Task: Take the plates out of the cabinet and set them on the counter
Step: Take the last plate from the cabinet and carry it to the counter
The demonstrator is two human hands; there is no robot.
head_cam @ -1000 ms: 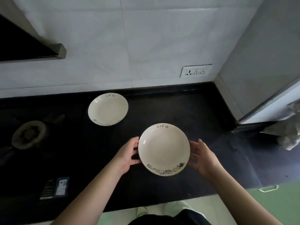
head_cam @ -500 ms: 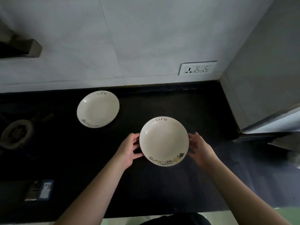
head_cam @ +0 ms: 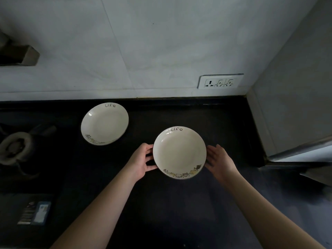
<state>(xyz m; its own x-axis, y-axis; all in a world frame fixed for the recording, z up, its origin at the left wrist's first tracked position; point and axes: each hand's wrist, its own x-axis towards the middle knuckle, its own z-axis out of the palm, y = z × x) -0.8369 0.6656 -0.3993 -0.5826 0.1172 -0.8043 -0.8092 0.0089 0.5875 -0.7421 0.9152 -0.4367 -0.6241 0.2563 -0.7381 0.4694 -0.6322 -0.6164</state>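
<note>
We are bringing the second plate [head_cam: 179,152] down onto the black counter [head_cam: 188,203], roughly midway between its back edge and its front edge and toward the right end, where the side wall [head_cam: 296,87] closes the corner. Our left hand [head_cam: 141,161] is holding the plate's left rim, with the thumb curling round near the front and the fingers bending at the edge. Our right hand [head_cam: 218,161] is lying almost flat against the right rim, fingers fairly straight and pointing away from us; whether any of them are hooking under the plate we cannot tell. We also cannot tell whether the plate is already resting on the counter or hanging just above it.

The first plate [head_cam: 104,124] is sitting near the back edge, to the left of this 1 and apart from it, with dark counter showing between the 2.

To finish well, we are judging that both rims should be going down level, so that neither side is clacking onto the stone first. We are thinking the fingers should be sliding out sideways only once the base is bearing fully. A burner [head_cam: 15,148] is standing at the counter's left end, so keeping this plate to the right seems wise.
</note>
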